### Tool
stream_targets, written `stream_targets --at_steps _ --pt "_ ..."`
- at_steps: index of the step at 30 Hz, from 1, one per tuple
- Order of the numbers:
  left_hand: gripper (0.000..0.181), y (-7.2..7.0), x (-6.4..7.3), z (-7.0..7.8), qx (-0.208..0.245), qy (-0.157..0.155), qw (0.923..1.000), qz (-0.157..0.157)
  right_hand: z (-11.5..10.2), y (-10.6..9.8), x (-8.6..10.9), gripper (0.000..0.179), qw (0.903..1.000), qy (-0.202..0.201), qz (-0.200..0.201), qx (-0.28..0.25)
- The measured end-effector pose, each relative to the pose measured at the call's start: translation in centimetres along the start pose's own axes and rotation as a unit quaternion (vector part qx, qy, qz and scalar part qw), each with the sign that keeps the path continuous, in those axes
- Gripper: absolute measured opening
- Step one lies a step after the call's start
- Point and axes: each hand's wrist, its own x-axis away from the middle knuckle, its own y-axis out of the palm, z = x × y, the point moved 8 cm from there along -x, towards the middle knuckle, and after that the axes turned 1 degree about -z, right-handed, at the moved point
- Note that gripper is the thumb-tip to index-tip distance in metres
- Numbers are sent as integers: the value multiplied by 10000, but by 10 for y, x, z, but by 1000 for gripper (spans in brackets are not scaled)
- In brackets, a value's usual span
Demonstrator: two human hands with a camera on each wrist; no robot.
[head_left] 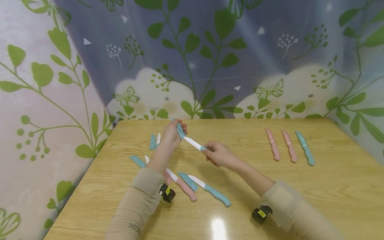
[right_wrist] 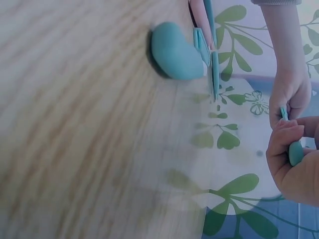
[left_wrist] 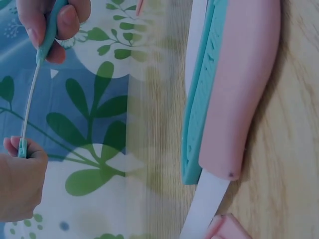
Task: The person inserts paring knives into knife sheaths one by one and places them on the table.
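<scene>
My left hand [head_left: 171, 135] holds a blue knife sheath [head_left: 180, 130] above the back of the table. My right hand [head_left: 220, 154] grips the blue handle of a knife [head_left: 192, 143], its white blade pointing at the sheath's mouth. In the left wrist view the blade tip meets the sheath [left_wrist: 22, 148]; how far in it reaches I cannot tell. Below my hands lie a pink-handled knife [head_left: 186, 189], a blue-handled knife [head_left: 217, 195] and a blue sheath [head_left: 188, 181]. A pink sheath [head_left: 168, 179] is partly covered by my left forearm.
Two pink sheathed knives [head_left: 272, 145] and a blue sheathed knife [head_left: 305, 148] lie in a row at the right of the wooden table [head_left: 339, 196]. At the left are another blue sheath [head_left: 152, 142], a white blade [head_left: 158, 138] beside it, and a blue sheath [head_left: 138, 161]. A patterned curtain [head_left: 210, 50] hangs behind.
</scene>
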Motion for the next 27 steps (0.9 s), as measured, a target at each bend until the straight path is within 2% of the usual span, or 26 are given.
stream_targets --at_steps 8,18,27 --pt "22 0 -1 -2 143 49 9997 213 2 4 0 22 9998 101 139 28" --pt "21 1 -2 -4 624 -52 9968 490 0 15 -1 23 9990 109 80 -418" --pt "21 2 -2 -5 674 59 9964 514 -5 21 -1 23 9983 39 9 -574"
